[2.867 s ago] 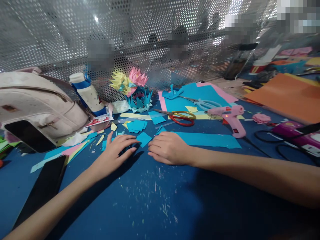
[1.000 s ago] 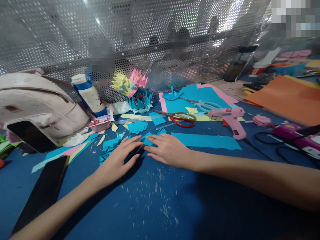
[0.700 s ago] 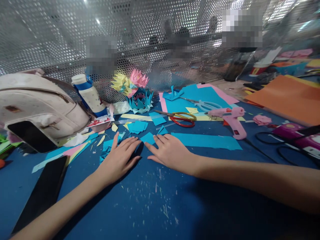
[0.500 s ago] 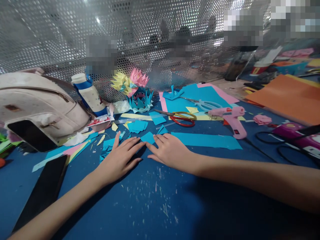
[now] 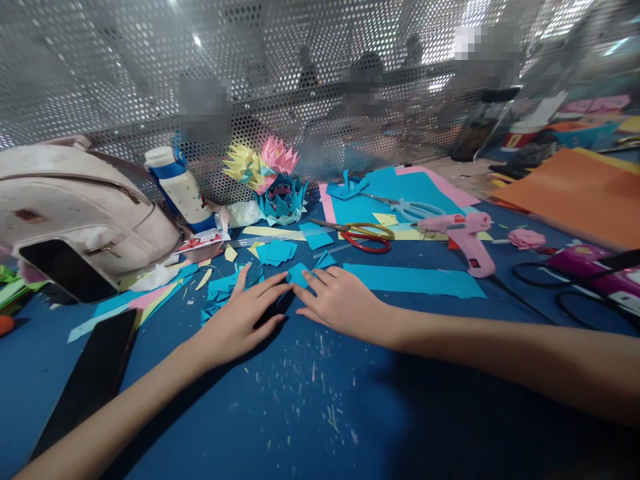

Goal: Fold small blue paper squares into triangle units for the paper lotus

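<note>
My left hand (image 5: 245, 317) lies palm down with its fingers apart, beside a heap of folded blue paper pieces (image 5: 215, 297). Opposite it, my right hand (image 5: 343, 300) is spread flat, its fingertips meeting those of the left. A small blue paper square (image 5: 299, 272) lies just beyond the fingertips of both hands; whether they touch it is unclear. Beyond are a stack of blue squares (image 5: 277, 252) and red-and-yellow-handled scissors (image 5: 367, 237). A long blue paper strip (image 5: 415, 279) extends right from behind my right hand.
A pink glue gun (image 5: 465, 237) with a cable is at the right. Folded paper flowers (image 5: 283, 197) stand at the back. On the left are a white backpack (image 5: 75, 200), a bottle (image 5: 183, 193) and two black phones (image 5: 70, 270). Orange sheets (image 5: 580, 193) lie far right.
The view has shifted very slightly. Both hands stay nearly in place, with a little more of the small blue square visible between the fingertips.
</note>
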### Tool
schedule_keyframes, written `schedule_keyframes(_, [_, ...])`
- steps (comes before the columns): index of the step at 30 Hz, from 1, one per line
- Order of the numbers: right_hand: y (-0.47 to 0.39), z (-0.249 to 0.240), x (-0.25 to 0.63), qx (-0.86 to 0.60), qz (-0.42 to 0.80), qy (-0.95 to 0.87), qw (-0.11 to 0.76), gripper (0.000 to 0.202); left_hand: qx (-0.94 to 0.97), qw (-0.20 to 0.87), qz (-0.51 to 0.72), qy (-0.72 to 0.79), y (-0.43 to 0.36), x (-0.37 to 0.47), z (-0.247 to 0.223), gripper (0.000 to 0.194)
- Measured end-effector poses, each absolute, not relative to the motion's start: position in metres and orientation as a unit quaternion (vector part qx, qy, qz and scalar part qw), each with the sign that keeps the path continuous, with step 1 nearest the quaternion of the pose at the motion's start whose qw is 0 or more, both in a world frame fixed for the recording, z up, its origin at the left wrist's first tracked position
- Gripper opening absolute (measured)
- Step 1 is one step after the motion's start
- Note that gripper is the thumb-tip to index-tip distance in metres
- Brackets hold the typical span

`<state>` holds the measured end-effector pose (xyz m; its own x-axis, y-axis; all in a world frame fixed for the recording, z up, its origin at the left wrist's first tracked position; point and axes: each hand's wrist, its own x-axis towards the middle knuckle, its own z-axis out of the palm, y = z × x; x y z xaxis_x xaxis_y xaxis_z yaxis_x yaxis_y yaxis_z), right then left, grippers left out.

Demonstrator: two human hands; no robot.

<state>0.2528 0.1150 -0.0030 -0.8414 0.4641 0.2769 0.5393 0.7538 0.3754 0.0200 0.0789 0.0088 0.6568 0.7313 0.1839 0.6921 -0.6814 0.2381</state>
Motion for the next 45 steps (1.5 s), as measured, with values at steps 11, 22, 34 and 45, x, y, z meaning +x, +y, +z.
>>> schedule_keyframes(11, [0.113, 0.002, 0.254, -0.282, -0.188, -0.937, 0.081, 0.036, 0.903, 0.088, 0.219, 0.358, 0.109, 0.038, -0.003, 0.044])
schedule_keyframes(22, [0.114, 0.001, 0.257, -0.318, -0.111, -0.933, 0.126, 0.038, 0.914, 0.067, 0.244, 0.316, 0.140, 0.038, 0.002, 0.023])
schedule_keyframes(34, [0.133, 0.012, 0.265, -0.342, 0.188, -0.890, 0.235, 0.021, 0.821, 0.121, 0.302, 0.468, 0.090, 0.036, 0.032, 0.016])
schedule_keyframes(45, [0.109, 0.018, 0.261, -0.297, 0.230, -0.905, 0.199, 0.012, 0.847, 0.069, 0.263, 0.456, 0.054, 0.033, 0.024, 0.014])
